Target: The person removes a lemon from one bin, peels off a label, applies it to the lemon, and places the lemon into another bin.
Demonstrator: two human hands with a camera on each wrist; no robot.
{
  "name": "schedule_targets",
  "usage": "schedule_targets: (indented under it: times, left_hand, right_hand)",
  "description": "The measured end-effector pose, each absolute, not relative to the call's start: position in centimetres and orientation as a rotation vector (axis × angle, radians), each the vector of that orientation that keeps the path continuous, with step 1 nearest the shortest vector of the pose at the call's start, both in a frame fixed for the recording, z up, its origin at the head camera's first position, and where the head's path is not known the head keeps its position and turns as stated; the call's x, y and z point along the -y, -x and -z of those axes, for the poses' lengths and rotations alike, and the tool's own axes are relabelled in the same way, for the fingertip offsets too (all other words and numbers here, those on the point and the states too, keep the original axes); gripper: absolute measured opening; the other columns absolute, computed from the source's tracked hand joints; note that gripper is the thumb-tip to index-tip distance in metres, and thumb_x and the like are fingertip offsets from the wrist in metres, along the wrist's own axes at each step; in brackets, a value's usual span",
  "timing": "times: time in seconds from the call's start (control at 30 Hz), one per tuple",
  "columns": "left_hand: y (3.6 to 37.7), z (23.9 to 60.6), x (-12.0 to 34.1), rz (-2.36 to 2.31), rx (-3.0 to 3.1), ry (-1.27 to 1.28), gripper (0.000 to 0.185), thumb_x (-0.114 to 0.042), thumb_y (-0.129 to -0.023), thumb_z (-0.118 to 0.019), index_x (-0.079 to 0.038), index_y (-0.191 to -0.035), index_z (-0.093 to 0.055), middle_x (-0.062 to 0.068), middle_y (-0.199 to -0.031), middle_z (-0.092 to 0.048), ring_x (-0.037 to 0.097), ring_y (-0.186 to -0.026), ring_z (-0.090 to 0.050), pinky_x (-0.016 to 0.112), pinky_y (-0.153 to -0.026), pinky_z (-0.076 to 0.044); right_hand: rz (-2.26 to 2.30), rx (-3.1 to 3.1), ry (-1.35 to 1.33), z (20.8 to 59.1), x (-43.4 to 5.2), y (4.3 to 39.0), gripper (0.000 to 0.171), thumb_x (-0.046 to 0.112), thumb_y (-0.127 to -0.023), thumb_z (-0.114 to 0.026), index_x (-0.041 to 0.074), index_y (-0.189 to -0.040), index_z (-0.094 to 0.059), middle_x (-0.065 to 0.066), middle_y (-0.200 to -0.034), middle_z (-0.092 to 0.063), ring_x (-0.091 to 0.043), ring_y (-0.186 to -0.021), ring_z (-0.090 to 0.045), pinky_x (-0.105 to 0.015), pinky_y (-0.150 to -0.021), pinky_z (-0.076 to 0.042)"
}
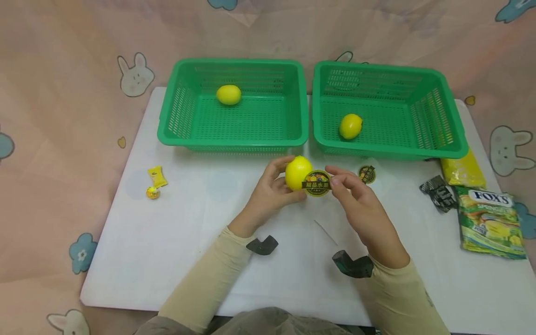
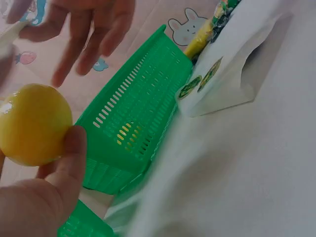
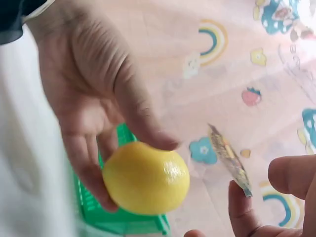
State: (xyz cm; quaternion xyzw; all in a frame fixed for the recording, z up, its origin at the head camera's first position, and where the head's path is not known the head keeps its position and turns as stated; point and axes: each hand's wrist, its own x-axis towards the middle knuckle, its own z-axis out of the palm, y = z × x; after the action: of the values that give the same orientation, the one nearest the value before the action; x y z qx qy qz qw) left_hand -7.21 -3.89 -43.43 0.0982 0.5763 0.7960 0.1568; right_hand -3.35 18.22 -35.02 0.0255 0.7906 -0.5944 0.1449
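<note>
My left hand (image 1: 274, 188) grips a yellow lemon (image 1: 298, 171) above the table, fingers behind it and thumb in front. Facing it, my right hand (image 1: 362, 204) holds a round dark sticker (image 1: 317, 183) with gold lettering and fruit pictures by its edge at the fingertips. From the head, the sticker overlaps the lemon's lower right side. In the right wrist view the sticker (image 3: 229, 160) is seen nearly edge-on, apart from the lemon (image 3: 146, 178). On the table lies a pale sticker sheet (image 2: 232, 91) with similar round stickers, one edge curling up.
Two green baskets (image 1: 234, 142) (image 1: 389, 151) stand along the back, each with one lemon (image 1: 228, 95) (image 1: 351, 126) inside. Two small wrapped candies (image 1: 157, 177) (image 1: 152, 192) lie at left. At right are a black wrapper (image 1: 439, 193), a yellow packet (image 1: 462, 171) and a green FOX'S bag (image 1: 491, 223).
</note>
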Motion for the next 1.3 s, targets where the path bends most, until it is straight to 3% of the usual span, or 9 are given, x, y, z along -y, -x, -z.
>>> schedule_targets:
  times: [0.2, 0.37, 0.53, 0.63, 0.8, 0.93, 1.07, 1.17, 1.3]
  left_hand:
    - [7.0, 44.2, 3.5, -2.412, -1.52, -0.443, 0.095, -0.068, -0.097, -0.063, -0.002, -0.157, -0.034, 0.016, -0.148, -0.044, 0.024, -0.121, -0.06, 0.034, -0.097, -0.053]
    - [6.6, 44.3, 3.0, -2.458, -1.513, -0.414, 0.089, -0.063, -0.1, -0.065, -0.001, -0.156, -0.034, 0.016, -0.145, -0.046, 0.02, -0.115, -0.06, 0.033, -0.095, -0.053]
    - [6.2, 43.8, 2.7, -2.486, -1.533, -0.275, 0.055, -0.025, -0.106, -0.065, -0.011, -0.152, -0.04, 0.017, -0.146, -0.049, 0.021, -0.116, -0.063, 0.032, -0.097, -0.054]
    - [6.1, 43.4, 2.8, -2.545, -1.458, -0.18, 0.048, -0.011, -0.106, -0.059, -0.014, -0.15, -0.042, 0.016, -0.144, -0.053, 0.023, -0.117, -0.064, 0.033, -0.099, -0.055]
    - [6.0, 42.7, 3.4, -2.668, -1.314, -0.029, 0.038, -0.01, -0.107, -0.055, -0.021, -0.143, -0.045, 0.017, -0.139, -0.059, 0.027, -0.114, -0.064, 0.036, -0.097, -0.056]
    - [6.1, 42.5, 3.3, -2.648, -1.356, 0.03, 0.038, -0.009, -0.108, -0.062, -0.022, -0.14, -0.05, 0.014, -0.139, -0.058, 0.023, -0.113, -0.063, 0.033, -0.095, -0.055]
    - [5.8, 42.5, 2.7, -2.653, -1.212, 0.016, 0.051, -0.029, -0.096, -0.079, -0.023, -0.139, -0.053, 0.007, -0.13, -0.061, 0.018, -0.108, -0.062, 0.029, -0.091, -0.053]
    - [5.6, 42.4, 2.2, -2.664, -1.033, 0.033, 0.06, -0.04, -0.083, -0.086, -0.027, -0.133, -0.056, 0.002, -0.121, -0.065, 0.016, -0.104, -0.061, 0.029, -0.087, -0.05]
    - [5.4, 42.2, 2.0, -2.642, -0.928, 0.095, 0.061, -0.042, -0.079, -0.089, -0.028, -0.129, -0.058, -0.001, -0.127, -0.062, 0.015, -0.108, -0.06, 0.028, -0.088, -0.05]
  right_hand:
    - [1.644, -2.358, -0.046, 34.6, -16.7, 3.9, 0.037, 0.035, -0.113, -0.055, -0.001, -0.107, -0.061, -0.007, -0.163, -0.042, -0.031, -0.153, -0.031, -0.064, -0.12, -0.028]
    - [1.607, -2.397, -0.051, 34.9, -16.3, 4.0, 0.04, 0.037, -0.112, -0.055, -0.001, -0.106, -0.064, -0.007, -0.163, -0.041, -0.031, -0.153, -0.03, -0.061, -0.121, -0.03]
    - [1.589, -2.421, -0.033, 35.4, -16.2, 4.2, 0.043, 0.04, -0.112, -0.055, -0.002, -0.11, -0.066, -0.008, -0.163, -0.042, -0.031, -0.153, -0.031, -0.059, -0.121, -0.032]
    - [1.573, -2.443, -0.079, 35.7, -16.4, 4.5, 0.047, 0.043, -0.112, -0.054, -0.002, -0.125, -0.062, -0.009, -0.164, -0.041, -0.032, -0.152, -0.033, -0.059, -0.12, -0.033]
    - [1.636, -2.632, -0.053, 36.5, -16.7, 4.5, 0.044, 0.03, -0.113, -0.054, 0.0, -0.145, -0.054, -0.009, -0.163, -0.042, -0.031, -0.15, -0.036, -0.058, -0.116, -0.039]
    - [1.64, -2.838, 0.391, 37.1, -15.3, 4.4, 0.036, 0.017, -0.112, -0.05, 0.005, -0.143, -0.063, -0.008, -0.164, -0.041, -0.032, -0.15, -0.03, -0.06, -0.116, -0.032]
    - [1.519, -2.871, 0.68, 38.2, -13.3, 5.1, 0.038, 0.024, -0.115, -0.045, 0.016, -0.146, -0.065, -0.008, -0.17, -0.031, -0.037, -0.153, -0.02, -0.064, -0.115, -0.021]
    - [1.472, -2.867, 0.689, 39.4, -12.7, 5.6, 0.039, 0.026, -0.115, -0.044, 0.021, -0.149, -0.062, -0.009, -0.172, -0.023, -0.04, -0.154, -0.015, -0.065, -0.115, -0.019]
    - [1.47, -2.9, 0.667, 40.4, -12.8, 5.9, 0.045, 0.035, -0.113, -0.045, 0.019, -0.154, -0.054, -0.012, -0.173, -0.021, -0.042, -0.153, -0.018, -0.065, -0.116, -0.019]
